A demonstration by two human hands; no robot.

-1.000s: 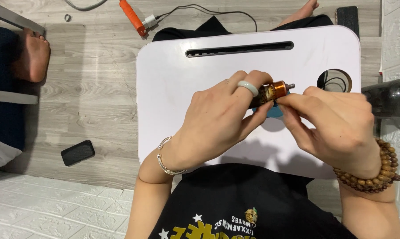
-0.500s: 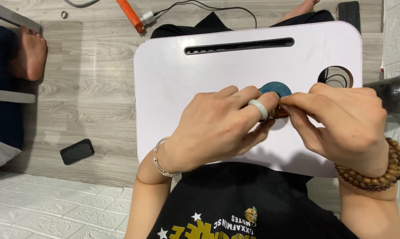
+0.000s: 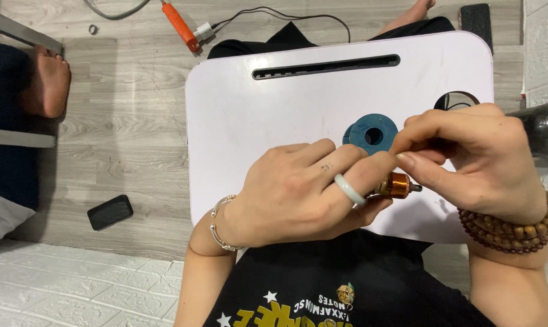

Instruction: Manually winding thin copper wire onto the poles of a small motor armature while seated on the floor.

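My left hand (image 3: 304, 191) grips a small copper-wound motor rotor (image 3: 398, 184) over the near edge of a white lap table (image 3: 274, 115). It wears a pale ring and a silver bracelet. My right hand (image 3: 474, 157), with a wooden bead bracelet on its wrist, pinches something very thin just above the rotor; what it pinches is too fine to make out. A blue spool (image 3: 371, 134) lies flat on the table just behind my fingers.
A black phone (image 3: 109, 212) lies on the wooden floor at left. An orange tool (image 3: 180, 24) and cables lie beyond the table. Another person's bare foot (image 3: 46, 82) rests at far left. A dark object (image 3: 543, 127) sits at the right edge.
Both hands have drawn back toward my body, uncovering the blue spool. The rotor, hidden by my fingers half a second ago, shows again at my left fingertips.
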